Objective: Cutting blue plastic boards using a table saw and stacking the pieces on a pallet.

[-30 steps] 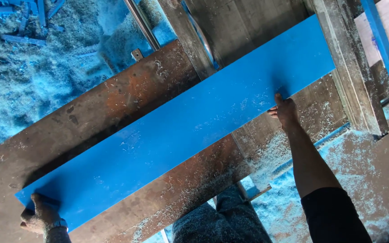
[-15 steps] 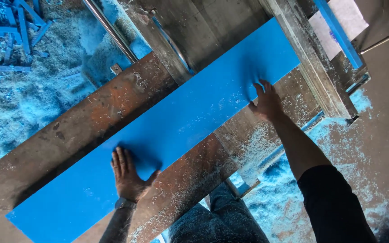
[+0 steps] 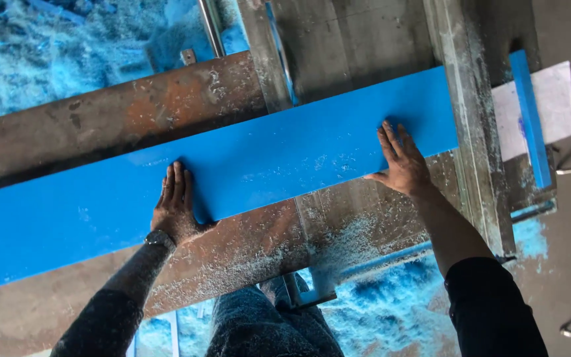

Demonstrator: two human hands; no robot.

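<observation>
A long blue board [image 3: 266, 165] lies flat across a rusty metal saw table [image 3: 133, 112], its right end against a pale metal fence rail [image 3: 467, 125]. My left hand [image 3: 176, 208] presses flat on the board's near edge, left of the middle, fingers together and pointing away from me. Near the board's right end my right hand [image 3: 401, 162] rests flat on it with the fingers spread. Neither hand grips anything. Fine dust speckles the board between the two hands.
Blue sawdust [image 3: 47, 59] piles on the floor beyond the table and below its near edge [image 3: 391, 311]. A narrow blue strip [image 3: 530, 119] lies on a white sheet [image 3: 553, 109] at the right. A slot and steel bar [image 3: 211, 26] run away at the top.
The board has slid right along the table, toward the fence rail. My left hand moved from the board's far left end onto its middle; my right hand stayed near its right end.
</observation>
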